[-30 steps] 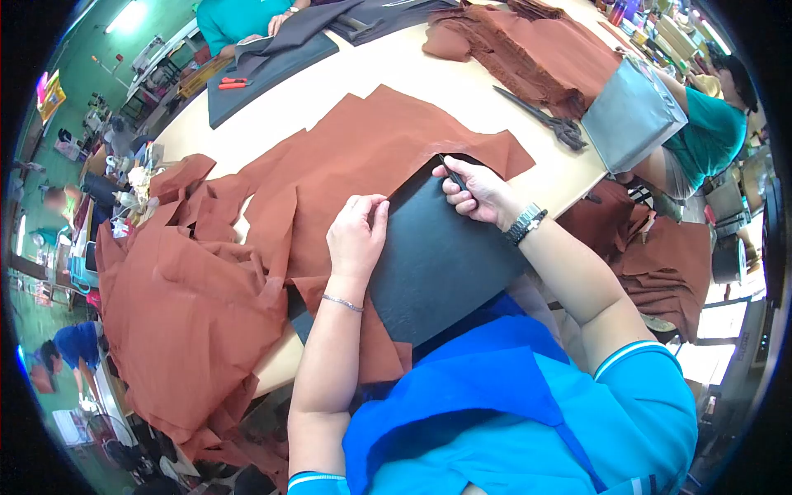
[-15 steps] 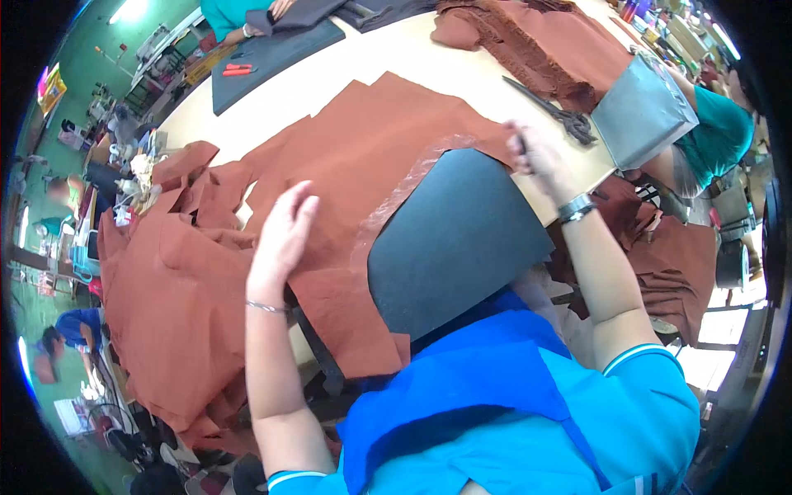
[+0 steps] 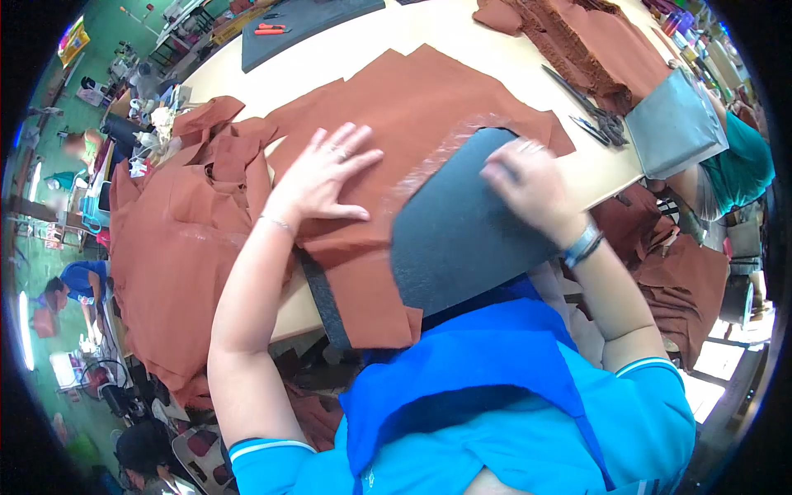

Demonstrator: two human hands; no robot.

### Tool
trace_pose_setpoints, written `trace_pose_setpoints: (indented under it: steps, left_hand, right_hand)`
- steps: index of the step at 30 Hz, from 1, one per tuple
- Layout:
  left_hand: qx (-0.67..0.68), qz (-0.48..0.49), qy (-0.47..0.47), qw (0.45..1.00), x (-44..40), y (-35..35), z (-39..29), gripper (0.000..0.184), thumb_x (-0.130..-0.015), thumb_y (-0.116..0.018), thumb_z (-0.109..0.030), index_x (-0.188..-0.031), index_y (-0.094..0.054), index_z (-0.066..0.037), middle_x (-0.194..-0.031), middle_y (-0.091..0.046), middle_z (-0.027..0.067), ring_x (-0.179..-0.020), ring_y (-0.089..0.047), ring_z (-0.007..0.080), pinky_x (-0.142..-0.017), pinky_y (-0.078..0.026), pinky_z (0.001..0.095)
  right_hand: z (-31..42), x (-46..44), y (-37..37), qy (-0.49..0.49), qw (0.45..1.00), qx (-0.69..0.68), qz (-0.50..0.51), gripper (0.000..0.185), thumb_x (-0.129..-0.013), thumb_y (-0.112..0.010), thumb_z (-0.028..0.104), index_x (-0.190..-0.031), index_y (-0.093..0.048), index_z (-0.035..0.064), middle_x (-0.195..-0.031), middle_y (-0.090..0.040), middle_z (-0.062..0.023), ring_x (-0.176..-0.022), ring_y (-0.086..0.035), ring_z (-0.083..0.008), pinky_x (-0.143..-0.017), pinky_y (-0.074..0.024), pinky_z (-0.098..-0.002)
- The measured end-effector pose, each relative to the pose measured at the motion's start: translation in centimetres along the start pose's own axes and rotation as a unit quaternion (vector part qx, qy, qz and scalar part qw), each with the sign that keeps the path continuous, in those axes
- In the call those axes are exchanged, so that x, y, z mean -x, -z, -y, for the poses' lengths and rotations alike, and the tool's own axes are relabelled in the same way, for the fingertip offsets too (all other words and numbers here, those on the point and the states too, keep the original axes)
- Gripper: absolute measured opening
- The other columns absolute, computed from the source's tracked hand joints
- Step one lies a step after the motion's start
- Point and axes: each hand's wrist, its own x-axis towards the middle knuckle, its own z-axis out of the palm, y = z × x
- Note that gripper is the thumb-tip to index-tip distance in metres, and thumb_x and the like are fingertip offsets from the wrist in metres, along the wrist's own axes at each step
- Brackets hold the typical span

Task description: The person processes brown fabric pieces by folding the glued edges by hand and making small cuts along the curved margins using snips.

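Note:
A rust-brown sheet of leather or cloth (image 3: 388, 107) lies spread over the pale table. A dark, smooth, curved-edge panel (image 3: 445, 223) rests on it, with whitish streaks along the sheet beside its upper left edge. My left hand (image 3: 326, 177) presses on the brown sheet to the left of the panel, fingers spread. Over the panel's upper right part is my right hand (image 3: 532, 186), fingers curled and smeared by motion. Whatever they may hold does not show clearly.
Dark-handled shears (image 3: 606, 124) and a slim metal tool (image 3: 588, 129) lie at the right. A grey box-like object (image 3: 676, 124) stands on the right edge. Brown pieces (image 3: 177, 272) are heaped at left. A red-handled tool (image 3: 272, 30) sits on a dark slab (image 3: 322, 29).
My left hand has moved up and right onto the sheet, its fingers spreading. My right hand has come from beyond the panel's upper right edge to over it. The slim metal tool now shows beside the shears.

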Motion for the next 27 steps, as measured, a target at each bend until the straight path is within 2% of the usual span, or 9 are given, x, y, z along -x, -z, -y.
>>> trace_pose_setpoints:
  steps: [3, 6, 9, 11, 13, 15, 19, 22, 27]
  left_hand:
    - [0.085, -0.008, 0.085, 0.993, -2.8, -2.9, -1.4, 0.102, -0.073, -0.062, -0.08, -0.155, -0.036, -0.024, -0.163, -0.024, 0.0161, -0.15, -0.021, 0.0381, -0.118, -0.017, 0.0637]
    - [0.078, -0.036, 0.38, 0.921, -7.5, -4.2, -5.0, 0.101, -0.084, -0.052, -0.078, -0.158, -0.027, -0.014, -0.164, -0.014, 0.0234, -0.152, -0.009, 0.0406, -0.115, -0.009, 0.0707]
    - [0.231, -0.163, 0.453, 0.846, -9.2, -4.3, -5.8, 0.088, -0.094, -0.053, -0.061, -0.159, -0.021, -0.011, -0.162, -0.008, 0.0303, -0.151, -0.003, 0.0467, -0.117, -0.008, 0.068]
    - [0.192, -0.194, 0.332, 0.903, -7.7, -7.3, -2.8, 0.083, -0.096, -0.057, -0.051, -0.159, -0.021, -0.012, -0.163, -0.006, 0.0304, -0.151, 0.001, 0.0475, -0.12, -0.009, 0.0618]
    - [0.227, -0.049, 0.283, 0.931, -4.3, -5.2, -2.6, 0.076, -0.097, -0.058, -0.045, -0.159, -0.023, -0.018, -0.165, -0.007, 0.0249, -0.152, -0.002, 0.0439, -0.122, -0.017, 0.0511]
    - [0.332, -0.049, 0.328, 0.883, -1.7, -3.8, -4.2, 0.078, -0.096, -0.056, -0.051, -0.159, -0.024, -0.019, -0.165, -0.006, 0.0234, -0.15, -0.016, 0.0455, -0.12, -0.025, 0.0471]
    - [0.094, 0.122, 0.39, 0.908, 2.2, 2.2, -13.3, 0.104, -0.084, -0.055, -0.074, -0.155, -0.028, -0.003, -0.152, -0.029, 0.0368, -0.119, -0.059, 0.0452, -0.097, -0.051, 0.0492]
    - [0.135, 0.345, 0.328, 0.869, 2.1, 7.5, -16.9, 0.097, -0.082, -0.063, -0.069, -0.147, -0.042, 0.0, -0.136, -0.052, 0.0332, -0.111, -0.064, 0.0395, -0.086, -0.055, 0.0462]
    - [0.031, 0.018, 0.211, 0.977, 4.5, 2.2, -13.1, 0.098, -0.075, -0.075, -0.059, -0.146, -0.04, -0.001, -0.141, -0.047, 0.025, -0.133, -0.044, 0.0377, -0.107, -0.037, 0.0581]
  right_hand:
    - [5.4, 1.2, -2.0, 0.02, 0.993, 0.084, 0.079, 0.057, -0.087, -0.06, 0.064, -0.086, -0.066, 0.0065, -0.094, -0.062, -0.0125, -0.095, -0.06, -0.0296, -0.076, -0.0456, -0.0425]
    - [6.8, 1.5, -2.6, -0.026, 0.989, 0.111, 0.096, 0.058, -0.086, -0.062, 0.062, -0.099, -0.064, 0.0052, -0.105, -0.059, -0.0145, -0.101, -0.059, -0.033, -0.08, -0.049, -0.0447]
    - [4.8, 1.6, -2.7, -0.078, 0.988, 0.08, 0.103, 0.05, -0.085, -0.07, 0.048, -0.11, -0.059, 0.0061, -0.108, -0.058, -0.0156, -0.103, -0.059, -0.0356, -0.082, -0.0521, -0.0471]
    - [2.1, 1.6, -1.6, -0.116, 0.988, 0.012, 0.097, 0.041, -0.085, -0.073, 0.022, -0.117, -0.054, 0.0068, -0.109, -0.058, -0.0194, -0.1, -0.061, -0.0393, -0.086, -0.0526, -0.0483]
    - [-1.5, 1.7, -0.9, -0.088, 0.993, -0.051, 0.058, 0.038, -0.085, -0.071, 0.014, -0.118, -0.054, 0.0068, -0.101, -0.063, -0.0188, -0.094, -0.065, -0.0364, -0.083, -0.0534, -0.0455]
    - [-3.5, 1.0, 1.0, -0.106, 0.988, -0.048, 0.105, 0.036, -0.082, -0.068, 0.005, -0.117, -0.058, 0.0043, -0.09, -0.065, -0.014, -0.079, -0.066, -0.0258, -0.074, -0.0537, -0.0371]
    - [-6.4, -0.6, 3.3, -0.103, 0.977, -0.083, 0.17, 0.015, -0.08, -0.066, 0.004, -0.095, -0.065, 0.0005, -0.082, -0.062, -0.0112, -0.077, -0.064, -0.0199, -0.071, -0.0532, -0.0337]
    - [-6.0, -1.6, 4.7, -0.076, 0.98, -0.106, 0.15, 0.013, -0.078, -0.062, 0.008, -0.087, -0.061, -0.0006, -0.083, -0.061, -0.0118, -0.079, -0.063, -0.0212, -0.074, -0.0535, -0.0347]
    - [-4.9, -2.9, 6.3, -0.103, 0.97, -0.09, 0.201, 0.015, -0.077, -0.061, 0.01, -0.087, -0.058, 0.0001, -0.074, -0.057, -0.0099, -0.069, -0.057, -0.0199, -0.067, -0.0493, -0.0346]
